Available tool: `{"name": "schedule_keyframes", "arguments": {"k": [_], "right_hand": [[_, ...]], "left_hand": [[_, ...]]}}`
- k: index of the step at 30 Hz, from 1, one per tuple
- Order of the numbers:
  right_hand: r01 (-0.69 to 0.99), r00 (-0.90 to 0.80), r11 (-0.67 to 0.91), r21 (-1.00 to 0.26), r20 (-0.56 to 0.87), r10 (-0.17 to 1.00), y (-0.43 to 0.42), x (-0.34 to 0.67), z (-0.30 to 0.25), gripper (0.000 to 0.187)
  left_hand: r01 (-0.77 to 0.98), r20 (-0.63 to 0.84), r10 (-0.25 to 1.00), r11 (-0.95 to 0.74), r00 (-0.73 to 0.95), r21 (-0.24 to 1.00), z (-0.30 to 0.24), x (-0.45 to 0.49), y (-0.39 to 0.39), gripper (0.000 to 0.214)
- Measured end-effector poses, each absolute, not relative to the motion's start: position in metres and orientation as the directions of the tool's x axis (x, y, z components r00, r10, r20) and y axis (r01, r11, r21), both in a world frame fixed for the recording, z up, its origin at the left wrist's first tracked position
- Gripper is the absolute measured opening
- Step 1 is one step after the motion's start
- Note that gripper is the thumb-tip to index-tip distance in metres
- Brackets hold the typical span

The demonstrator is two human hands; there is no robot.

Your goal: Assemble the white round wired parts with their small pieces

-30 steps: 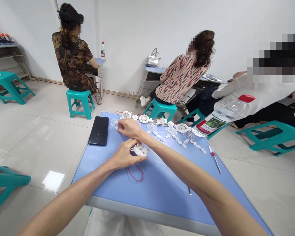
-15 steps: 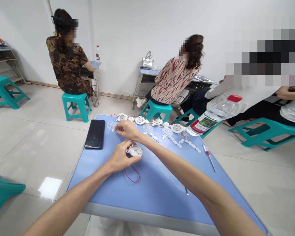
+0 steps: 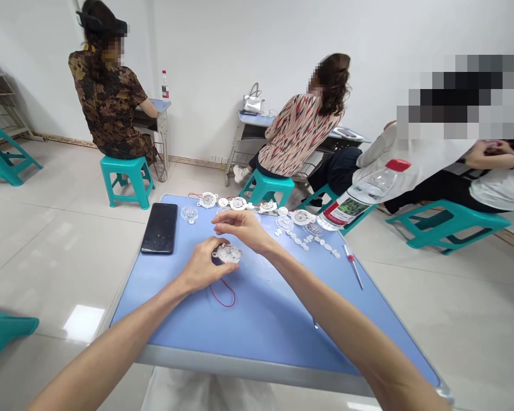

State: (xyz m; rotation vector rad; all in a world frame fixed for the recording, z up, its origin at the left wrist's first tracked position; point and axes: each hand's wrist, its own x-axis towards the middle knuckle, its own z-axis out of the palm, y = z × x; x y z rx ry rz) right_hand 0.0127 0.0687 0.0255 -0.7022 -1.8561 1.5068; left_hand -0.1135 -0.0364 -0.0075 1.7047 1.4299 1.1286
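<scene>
My left hand (image 3: 205, 262) is wrapped round the edge of a round white plastic assembly (image 3: 228, 254), thumb in front and fingers behind. A red wire (image 3: 227, 302) loops out below it onto the blue table. Just above and behind that assembly is my right hand (image 3: 240, 227), fingertips drawn together toward the left. Whatever sits in those fingertips, if anything, is too small to make out. Left of the right hand lies a clear round plastic piece (image 3: 189, 214). Behind it, along the far edge, runs a row of similar assemblies, one being a white round unit (image 3: 207, 200).
A black phone (image 3: 159, 228) lies at the table's left. On the right are a water bottle (image 3: 346, 208), small white discs (image 3: 300, 242) and a red-and-clear-handled screwdriver (image 3: 353, 268). A metal tip (image 3: 316, 325) shows by my right forearm. Several people sit on green stools beyond.
My right hand has come away from the clear pieces at the far left and moved right, toward the assembly. My left hand keeps its hold. The view has shifted slightly.
</scene>
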Motion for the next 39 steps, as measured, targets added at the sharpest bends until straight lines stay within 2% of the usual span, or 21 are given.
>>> {"name": "schedule_keyframes", "arguments": {"k": [6,13,21,28,39], "right_hand": [[-0.2,-0.577,0.004,-0.98,0.121,0.808,0.056,0.034,0.025,0.024],[-0.161,-0.602,-0.073,-0.984,0.039,0.797,0.03,0.074,0.026,0.023],[-0.088,-0.572,0.033,-0.996,0.078,0.816,0.024,0.082,0.011,0.026],[0.081,-0.591,0.281,-0.956,0.181,0.786,0.02,0.081,0.017,0.019],[0.144,-0.615,0.448,-0.883,0.274,0.739,0.018,0.079,0.011,0.012]], "left_hand": [[0.443,0.217,0.975,-0.215,0.048,0.87,-0.006,-0.114,-0.036,0.041],[0.439,0.236,0.97,-0.237,0.058,0.867,-0.004,-0.113,-0.037,0.038],[0.431,0.224,0.973,-0.223,0.049,0.874,-0.003,-0.112,-0.037,0.038],[0.418,0.204,0.977,-0.208,0.054,0.884,-0.003,-0.111,-0.037,0.036],[0.41,0.202,0.978,-0.208,0.057,0.888,-0.003,-0.111,-0.037,0.038]]}}
